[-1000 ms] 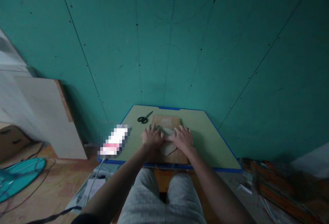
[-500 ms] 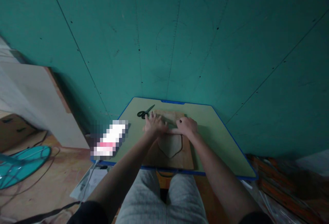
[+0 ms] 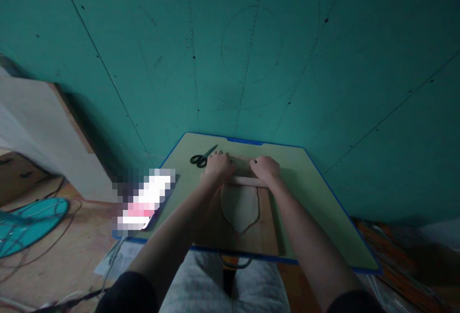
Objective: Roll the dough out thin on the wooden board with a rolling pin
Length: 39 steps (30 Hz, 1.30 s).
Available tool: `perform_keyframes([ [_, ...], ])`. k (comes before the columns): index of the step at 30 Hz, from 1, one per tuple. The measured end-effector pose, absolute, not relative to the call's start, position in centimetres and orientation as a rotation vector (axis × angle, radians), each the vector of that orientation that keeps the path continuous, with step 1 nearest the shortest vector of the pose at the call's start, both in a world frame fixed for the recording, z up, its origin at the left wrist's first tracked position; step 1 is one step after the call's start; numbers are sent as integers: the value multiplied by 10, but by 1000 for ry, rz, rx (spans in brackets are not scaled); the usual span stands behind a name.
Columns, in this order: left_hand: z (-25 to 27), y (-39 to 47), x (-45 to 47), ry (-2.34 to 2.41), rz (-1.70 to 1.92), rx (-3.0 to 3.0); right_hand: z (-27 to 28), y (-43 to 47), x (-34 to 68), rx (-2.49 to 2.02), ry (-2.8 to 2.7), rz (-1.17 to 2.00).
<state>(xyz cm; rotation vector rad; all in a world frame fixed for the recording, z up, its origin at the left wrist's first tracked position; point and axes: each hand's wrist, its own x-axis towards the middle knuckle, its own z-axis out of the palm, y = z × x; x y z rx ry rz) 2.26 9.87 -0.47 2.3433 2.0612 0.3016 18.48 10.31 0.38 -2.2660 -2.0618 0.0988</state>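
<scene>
A pale rolling pin (image 3: 247, 181) lies crosswise over a flat sheet of dough (image 3: 240, 207) on a wooden board (image 3: 268, 241). My left hand (image 3: 218, 165) is closed over the pin's left end, fingers curled down on the far side. At the right end, my right hand (image 3: 266, 167) grips the pin in the same way. The dough spreads toward me from under the pin and narrows to a blunt point at the near end. Just left of my left hand are black-handled scissors (image 3: 203, 158), blades pointing away to the right.
The board rests on a small blue-edged table (image 3: 316, 207) above my legs. At its left edge lies a bright, pixelated phone-like object (image 3: 147, 200) with a cable below it. A green wall (image 3: 161, 63) rises behind the table. A turquoise round base (image 3: 36, 224) stands on the floor at left.
My left hand's fingers, spread out before, are now curled over the rolling pin. The right hand stays closed on it. The view has shifted, and more of the dough shows nearer to me.
</scene>
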Motion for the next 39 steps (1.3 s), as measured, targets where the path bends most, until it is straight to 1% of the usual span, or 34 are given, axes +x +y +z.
perform_keyframes([
  [5,-5,108,25,2118,371,2347,1,117,185,-2295,-2071,110],
  [14,0,123,29,2029,177,2277,-1,132,186,-2337,-2008,113],
  [23,-5,146,32,1995,86,2251,-9,151,186,-2311,-1979,57],
  [31,-8,155,34,2035,102,2221,-9,158,183,-2277,-1979,-6],
  [39,-3,142,34,2004,131,2271,-7,149,182,-2291,-2001,-28],
])
